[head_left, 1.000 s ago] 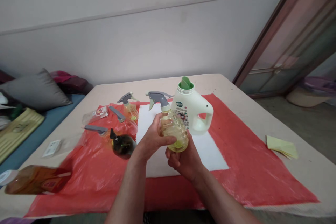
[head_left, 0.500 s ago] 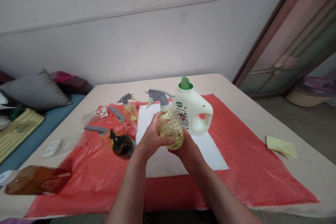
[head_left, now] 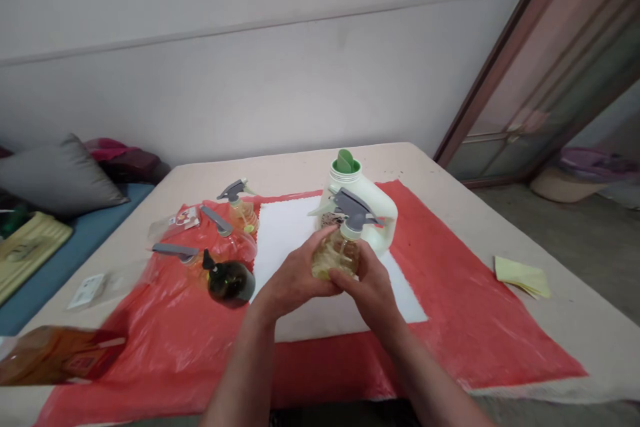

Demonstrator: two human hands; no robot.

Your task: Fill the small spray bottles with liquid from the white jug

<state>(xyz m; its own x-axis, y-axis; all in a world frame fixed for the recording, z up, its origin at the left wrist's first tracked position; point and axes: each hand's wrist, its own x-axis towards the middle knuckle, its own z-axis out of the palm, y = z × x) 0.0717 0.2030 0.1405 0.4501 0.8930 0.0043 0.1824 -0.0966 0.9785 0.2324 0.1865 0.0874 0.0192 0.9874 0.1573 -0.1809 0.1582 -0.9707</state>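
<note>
Between my two hands is a clear spray bottle point(head_left: 336, 253) with pale yellow liquid and a grey trigger head, tilted to the right. My left hand point(head_left: 305, 270) wraps its left side, and my right hand point(head_left: 373, 280) grips its right side with the thumb across the front. Just behind it stands a large pale green jug point(head_left: 377, 203) with its mouth uncapped and a green spout inside. The bottle's head covers part of the jug's label. Beneath my hands lies a white sheet point(head_left: 285, 220) on red plastic point(head_left: 450, 293).
To the left are several other bottles: an upright spray bottle point(head_left: 244, 213), two lying spray bottles with grey heads, a dark pump bottle point(head_left: 230, 280) and a big amber bottle point(head_left: 60, 355). Plastic packets point(head_left: 183, 219) lie beside them. A folded yellow cloth point(head_left: 521, 275) is at the right.
The spray bottle has turned and tipped to the right, its head now in front of the jug. My right thumb has come round to the bottle's front. The view has shifted slightly.
</note>
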